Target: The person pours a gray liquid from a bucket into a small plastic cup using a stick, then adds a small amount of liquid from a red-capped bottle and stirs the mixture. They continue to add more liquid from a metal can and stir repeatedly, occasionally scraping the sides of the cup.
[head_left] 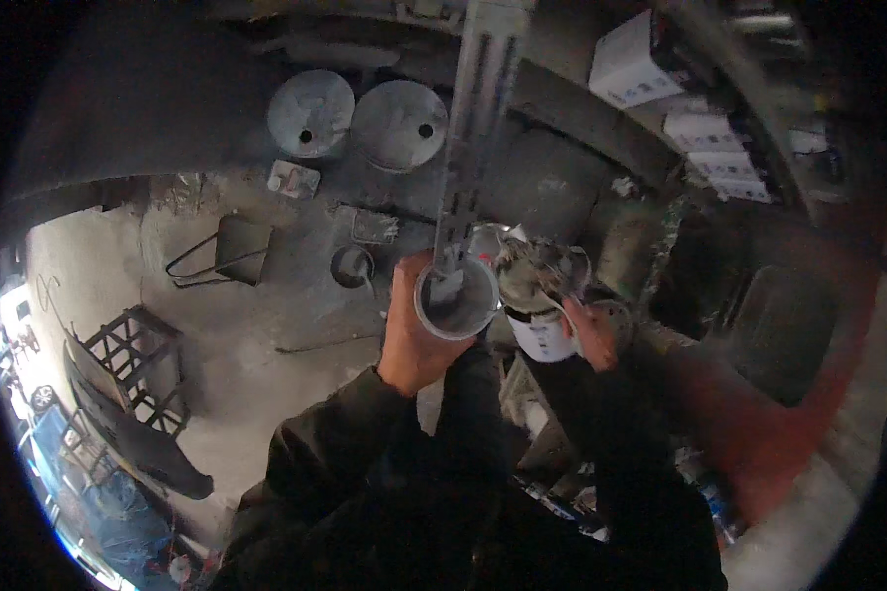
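My left hand (409, 335) is wrapped round a grey cup (478, 286), its round mouth facing up. A pale flat piece shows inside the cup near its far rim, and a long slotted metal bar (476, 108) runs from the top of the view down to that rim. To the right, my right hand (591, 333) is closed on a pale thin strip (570, 317), beside a white tub (542, 340) with dark print. Just beyond the tub lies a cluttered heap of crusted grey material (537, 271). What the strip belongs to is too dim to tell.
Two round drum tops (401, 118) stand at the far left, near a small pot (352, 266) on the floor. A black metal frame (143, 364) and a curved dark panel (133, 433) stand at left. White boxes (641, 64) sit far right, above a red surface (759, 443).
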A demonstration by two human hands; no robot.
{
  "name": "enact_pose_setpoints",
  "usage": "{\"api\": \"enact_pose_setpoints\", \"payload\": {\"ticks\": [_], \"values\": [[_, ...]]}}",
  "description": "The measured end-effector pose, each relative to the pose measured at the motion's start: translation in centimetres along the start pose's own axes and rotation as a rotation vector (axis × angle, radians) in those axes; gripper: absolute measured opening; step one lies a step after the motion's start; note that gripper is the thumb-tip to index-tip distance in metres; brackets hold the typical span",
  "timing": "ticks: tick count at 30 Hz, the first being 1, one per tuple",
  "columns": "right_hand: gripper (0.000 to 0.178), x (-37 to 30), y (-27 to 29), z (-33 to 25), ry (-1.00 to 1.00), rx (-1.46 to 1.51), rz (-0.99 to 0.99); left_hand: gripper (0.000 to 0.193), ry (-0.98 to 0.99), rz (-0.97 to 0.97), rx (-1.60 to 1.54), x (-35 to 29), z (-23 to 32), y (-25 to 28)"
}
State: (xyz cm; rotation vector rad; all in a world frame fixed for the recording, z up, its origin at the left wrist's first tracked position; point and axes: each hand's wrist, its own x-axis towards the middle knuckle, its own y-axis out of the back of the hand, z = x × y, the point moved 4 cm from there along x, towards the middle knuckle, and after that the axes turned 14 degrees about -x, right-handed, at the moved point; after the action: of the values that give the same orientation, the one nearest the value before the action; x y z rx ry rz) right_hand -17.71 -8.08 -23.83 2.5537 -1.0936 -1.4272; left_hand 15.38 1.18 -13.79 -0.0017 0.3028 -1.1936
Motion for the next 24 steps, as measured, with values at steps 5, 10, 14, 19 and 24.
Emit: {"api": "enact_pose_setpoints", "payload": {"ticks": [5,10,14,19,24], "values": [[0.045,-15.9,10.4,-12.9,-0.097,-0.348,0.265,0.081,-0.254,-0.036,0.073,-0.1,5.4,-2.7],[0.052,-30.7,15.7,-26.3,0.304,-1.111,0.545,0.076,-0.392,-0.071,-0.001,-0.1,9.7,-6.8],[0.065,-39.7,15.8,-36.3,0.439,-1.516,0.476,0.073,-0.502,-0.084,-0.005,-0.3,12.3,-9.9],[0.066,-45.2,14.9,-42.6,0.523,-1.682,0.417,0.075,-0.532,-0.085,-0.09,-0.6,13.6,-13.6],[0.045,-47.8,10.9,-45.5,0.54,-1.84,0.524,0.079,-0.615,-0.154,-0.199,-1.6,15.5,-16.8]]}}
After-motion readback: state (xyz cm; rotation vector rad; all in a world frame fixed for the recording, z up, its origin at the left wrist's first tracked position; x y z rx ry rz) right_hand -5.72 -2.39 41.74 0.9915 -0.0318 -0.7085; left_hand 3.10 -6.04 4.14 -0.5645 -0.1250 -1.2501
